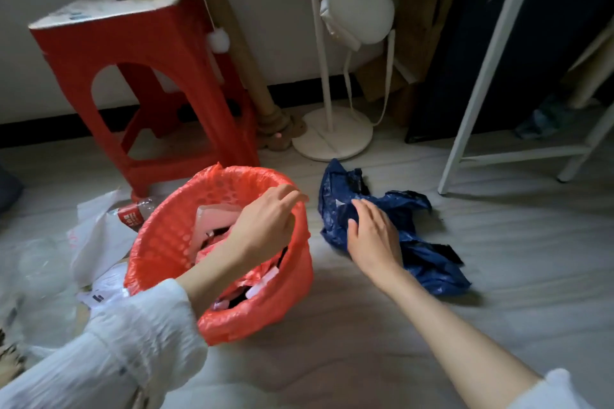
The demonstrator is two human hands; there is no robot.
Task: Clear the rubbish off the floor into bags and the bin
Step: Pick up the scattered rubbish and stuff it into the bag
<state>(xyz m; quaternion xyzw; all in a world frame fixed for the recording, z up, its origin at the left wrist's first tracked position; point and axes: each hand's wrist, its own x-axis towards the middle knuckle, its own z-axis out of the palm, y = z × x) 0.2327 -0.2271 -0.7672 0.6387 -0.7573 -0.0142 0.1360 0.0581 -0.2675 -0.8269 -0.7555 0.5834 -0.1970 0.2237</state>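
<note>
A bin point(159, 242) lined with a red plastic bag stands on the floor in the middle, with paper and wrappers inside it. My left hand point(265, 226) reaches across the bin's mouth and pinches the far right rim of the red liner. To the right a crumpled dark blue plastic bag point(428, 262) lies on the floor. My right hand point(372, 232) rests on the blue bag with its fingers curled into the plastic. Left of the bin lie white plastic bags point(99, 236), papers and a clear bottle with a red label point(133, 214).
A red plastic stool point(139, 76) stands behind the bin. A cardboard post point(239, 53) and a white stand with a round base point(332, 134) stand by the wall. A white frame's legs point(481, 76) and dark fabric are at the right.
</note>
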